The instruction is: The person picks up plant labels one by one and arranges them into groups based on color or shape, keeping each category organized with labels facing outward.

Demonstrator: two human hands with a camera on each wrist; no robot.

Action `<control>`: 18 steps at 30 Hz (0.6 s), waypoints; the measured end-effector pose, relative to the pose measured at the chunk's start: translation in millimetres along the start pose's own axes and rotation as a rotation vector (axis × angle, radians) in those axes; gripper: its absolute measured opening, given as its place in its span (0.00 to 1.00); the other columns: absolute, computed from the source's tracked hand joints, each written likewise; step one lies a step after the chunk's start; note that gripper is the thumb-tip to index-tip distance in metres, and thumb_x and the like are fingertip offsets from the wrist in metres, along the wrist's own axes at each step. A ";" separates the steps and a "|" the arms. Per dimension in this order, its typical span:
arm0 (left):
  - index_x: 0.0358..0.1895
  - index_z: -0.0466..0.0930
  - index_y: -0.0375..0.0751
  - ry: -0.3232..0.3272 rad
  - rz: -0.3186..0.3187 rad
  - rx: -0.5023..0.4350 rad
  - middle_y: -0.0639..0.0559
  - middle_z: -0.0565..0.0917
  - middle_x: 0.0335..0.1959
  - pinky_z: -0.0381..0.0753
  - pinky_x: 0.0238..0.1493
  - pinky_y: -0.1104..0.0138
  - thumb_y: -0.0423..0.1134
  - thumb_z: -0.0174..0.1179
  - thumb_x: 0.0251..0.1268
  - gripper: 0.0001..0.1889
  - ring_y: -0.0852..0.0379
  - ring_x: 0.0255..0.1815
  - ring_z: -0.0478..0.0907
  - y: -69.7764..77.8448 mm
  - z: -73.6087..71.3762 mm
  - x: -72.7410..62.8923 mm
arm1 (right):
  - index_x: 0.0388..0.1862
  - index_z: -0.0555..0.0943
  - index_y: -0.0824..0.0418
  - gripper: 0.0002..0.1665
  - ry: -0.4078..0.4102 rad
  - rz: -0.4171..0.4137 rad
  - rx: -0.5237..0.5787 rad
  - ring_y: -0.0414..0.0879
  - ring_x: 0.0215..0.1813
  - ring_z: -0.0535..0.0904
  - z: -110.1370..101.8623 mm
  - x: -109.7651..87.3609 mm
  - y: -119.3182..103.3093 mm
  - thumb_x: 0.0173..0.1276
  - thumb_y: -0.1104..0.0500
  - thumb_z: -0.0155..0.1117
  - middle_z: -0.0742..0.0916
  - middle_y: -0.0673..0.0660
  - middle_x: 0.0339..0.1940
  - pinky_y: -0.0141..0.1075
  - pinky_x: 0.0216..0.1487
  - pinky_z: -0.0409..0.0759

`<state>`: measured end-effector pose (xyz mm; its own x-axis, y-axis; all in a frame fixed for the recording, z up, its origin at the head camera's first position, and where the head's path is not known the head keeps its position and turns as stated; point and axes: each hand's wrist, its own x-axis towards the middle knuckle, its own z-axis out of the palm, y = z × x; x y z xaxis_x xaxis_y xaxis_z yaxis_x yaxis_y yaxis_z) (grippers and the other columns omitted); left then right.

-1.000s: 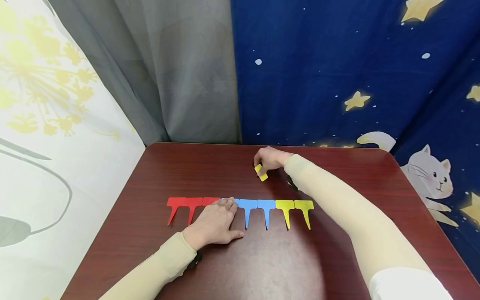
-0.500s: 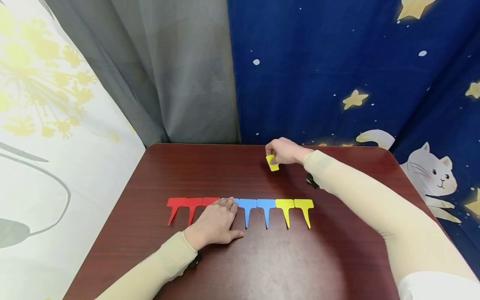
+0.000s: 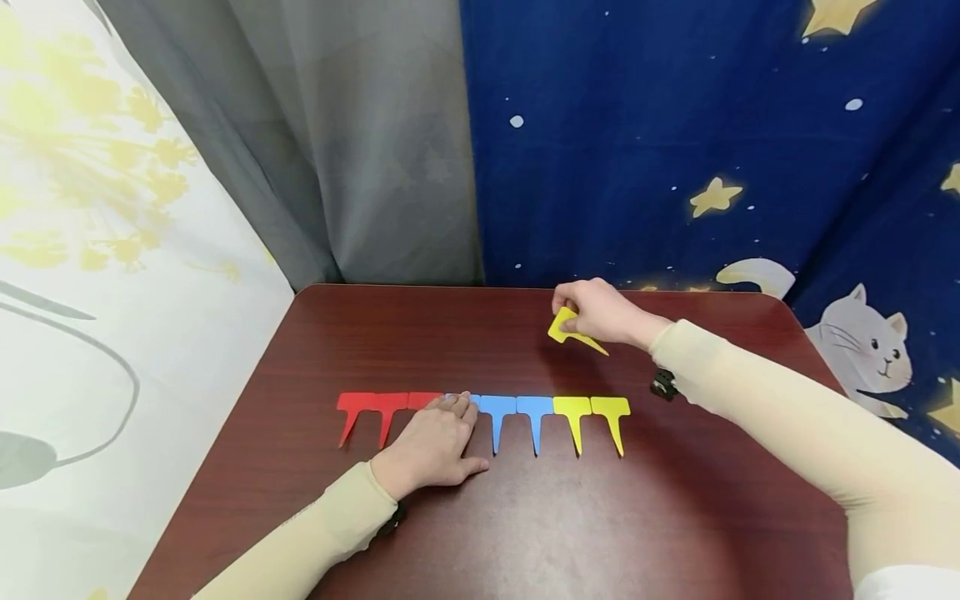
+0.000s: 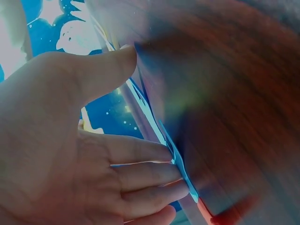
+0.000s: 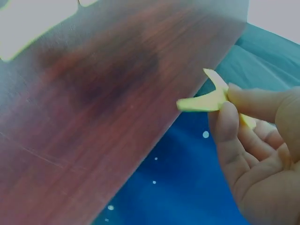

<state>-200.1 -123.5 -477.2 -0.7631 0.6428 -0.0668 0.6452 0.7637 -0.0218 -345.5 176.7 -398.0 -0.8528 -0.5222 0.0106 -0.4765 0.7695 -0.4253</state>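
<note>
My right hand (image 3: 600, 312) pinches a yellow T-shaped plant label (image 3: 557, 332) between thumb and fingers, over the far part of the table. Its pointed stem slants toward the right in the head view; the right wrist view shows the label (image 5: 201, 103) at the fingertips. A row of similar labels lies across the table, heads edge to edge: red ones (image 3: 356, 402) at left, blue ones (image 3: 498, 406) in the middle, two yellow ones (image 3: 573, 407) at right. My left hand (image 3: 431, 446) rests with extended fingers on the row, partly hiding a red and a blue label.
The dark red-brown wooden table (image 3: 480, 533) ends at a rounded far edge. Behind it hang a grey curtain (image 3: 390, 167) and a blue curtain (image 3: 600, 167) with stars and a cat. A white patterned cloth (image 3: 97, 350) hangs at left.
My right hand has moved right with the yellow plant label, first away from me, and the label has turned so its stem shows. The left hand and the row stay in place.
</note>
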 end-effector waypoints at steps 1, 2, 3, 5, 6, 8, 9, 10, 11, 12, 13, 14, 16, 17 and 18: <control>0.70 0.69 0.28 -0.006 -0.005 0.000 0.32 0.70 0.71 0.65 0.72 0.51 0.66 0.59 0.65 0.46 0.40 0.72 0.68 -0.1 -0.4 -0.6 | 0.42 0.83 0.57 0.10 0.006 0.016 0.025 0.48 0.31 0.78 -0.1 -2.8 1.6 0.64 0.64 0.73 0.84 0.53 0.33 0.39 0.33 0.81; 0.71 0.69 0.28 -0.015 -0.010 0.002 0.33 0.69 0.71 0.64 0.72 0.50 0.67 0.59 0.65 0.46 0.40 0.72 0.67 0.6 -0.8 -1.2 | 0.41 0.83 0.57 0.09 0.014 0.032 0.048 0.48 0.30 0.79 0.2 -7.3 4.0 0.65 0.64 0.73 0.84 0.53 0.32 0.38 0.32 0.81; 0.71 0.68 0.28 -0.018 -0.015 0.002 0.33 0.69 0.71 0.64 0.72 0.50 0.66 0.59 0.65 0.46 0.40 0.72 0.67 1.2 -0.8 -1.7 | 0.41 0.82 0.57 0.08 0.020 0.050 0.070 0.47 0.28 0.79 0.9 -12.1 6.6 0.65 0.64 0.72 0.84 0.53 0.31 0.38 0.30 0.81; 0.71 0.69 0.28 -0.018 -0.020 0.006 0.33 0.69 0.71 0.64 0.72 0.51 0.66 0.59 0.65 0.46 0.41 0.72 0.67 2.4 -0.1 -1.1 | 0.39 0.82 0.57 0.07 0.028 0.080 0.111 0.47 0.26 0.80 3.8 -21.7 15.4 0.65 0.65 0.72 0.84 0.54 0.30 0.38 0.29 0.81; 0.71 0.69 0.28 -0.013 -0.023 0.011 0.33 0.69 0.71 0.64 0.72 0.51 0.66 0.59 0.65 0.45 0.41 0.72 0.68 2.9 0.4 -1.0 | 0.39 0.82 0.57 0.07 0.032 0.092 0.125 0.47 0.26 0.81 5.5 -26.4 19.4 0.65 0.65 0.72 0.85 0.54 0.30 0.37 0.29 0.82; 0.70 0.70 0.28 0.004 -0.024 0.020 0.33 0.71 0.70 0.66 0.72 0.52 0.65 0.59 0.66 0.44 0.41 0.71 0.69 3.8 2.3 -0.6 | 0.38 0.82 0.58 0.06 0.032 0.121 0.161 0.48 0.27 0.83 9.2 -36.4 27.8 0.65 0.66 0.71 0.85 0.55 0.30 0.37 0.30 0.84; 0.69 0.70 0.28 0.011 -0.025 0.022 0.33 0.71 0.70 0.66 0.71 0.52 0.64 0.59 0.67 0.43 0.41 0.71 0.70 4.3 3.3 -0.4 | 0.38 0.82 0.60 0.06 0.030 0.137 0.186 0.49 0.28 0.84 11.0 -41.6 32.2 0.65 0.67 0.70 0.85 0.56 0.31 0.38 0.31 0.85; 0.69 0.71 0.28 0.016 -0.027 0.025 0.33 0.71 0.70 0.67 0.71 0.53 0.64 0.59 0.67 0.43 0.41 0.70 0.70 4.8 4.1 -0.3 | 0.38 0.82 0.60 0.06 0.027 0.158 0.213 0.50 0.29 0.85 12.6 -46.5 36.1 0.65 0.68 0.70 0.85 0.57 0.32 0.39 0.33 0.86; 0.69 0.71 0.28 0.021 -0.029 0.031 0.33 0.72 0.69 0.67 0.71 0.53 0.63 0.58 0.68 0.42 0.41 0.70 0.70 5.3 4.9 -0.2 | 0.39 0.82 0.61 0.06 0.025 0.175 0.234 0.50 0.30 0.86 13.7 -51.1 40.0 0.66 0.68 0.69 0.85 0.57 0.32 0.41 0.34 0.87; 0.69 0.71 0.28 0.025 -0.030 0.036 0.33 0.72 0.69 0.68 0.71 0.53 0.63 0.58 0.68 0.41 0.41 0.70 0.71 5.6 5.6 0.1 | 0.39 0.83 0.62 0.05 0.023 0.195 0.259 0.51 0.30 0.86 14.5 -55.6 43.6 0.66 0.68 0.69 0.85 0.58 0.32 0.43 0.35 0.87; 0.69 0.71 0.28 0.028 -0.033 0.040 0.33 0.72 0.69 0.68 0.70 0.53 0.62 0.58 0.69 0.41 0.42 0.70 0.71 5.8 6.2 0.5 | 0.40 0.83 0.62 0.06 0.021 0.215 0.281 0.51 0.31 0.86 14.9 -59.9 47.3 0.66 0.69 0.69 0.84 0.59 0.33 0.44 0.36 0.88; 0.69 0.71 0.28 0.030 -0.036 0.042 0.34 0.72 0.69 0.68 0.70 0.54 0.62 0.58 0.69 0.41 0.42 0.70 0.71 6.1 6.4 0.7 | 0.40 0.83 0.63 0.06 0.021 0.233 0.300 0.51 0.31 0.86 14.6 -63.8 50.3 0.66 0.69 0.68 0.84 0.59 0.33 0.46 0.37 0.88; 0.69 0.71 0.29 0.030 -0.045 0.048 0.34 0.72 0.69 0.68 0.70 0.54 0.61 0.58 0.69 0.40 0.42 0.70 0.71 6.3 6.2 1.0 | 0.41 0.83 0.64 0.06 0.021 0.261 0.322 0.50 0.31 0.86 13.4 -70.1 56.6 0.66 0.69 0.68 0.84 0.60 0.33 0.47 0.38 0.88; 0.69 0.71 0.29 0.031 -0.048 0.050 0.34 0.72 0.69 0.68 0.70 0.54 0.61 0.58 0.70 0.40 0.42 0.70 0.71 6.2 6.2 1.1 | 0.42 0.83 0.64 0.06 0.022 0.273 0.327 0.50 0.31 0.86 12.2 -72.7 59.3 0.66 0.69 0.68 0.84 0.60 0.33 0.46 0.38 0.88; 0.69 0.71 0.29 0.033 -0.052 0.049 0.34 0.72 0.70 0.69 0.70 0.54 0.61 0.58 0.70 0.39 0.42 0.70 0.71 6.1 6.0 1.3 | 0.42 0.83 0.64 0.06 0.023 0.289 0.336 0.49 0.31 0.85 11.3 -74.9 62.5 0.66 0.69 0.68 0.84 0.60 0.33 0.46 0.38 0.88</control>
<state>-196.9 -118.4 -483.4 -0.7959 0.6046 -0.0316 0.6051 0.7928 -0.0728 -309.1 259.8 -435.6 -0.9472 -0.2916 -0.1335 -0.1249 0.7188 -0.6839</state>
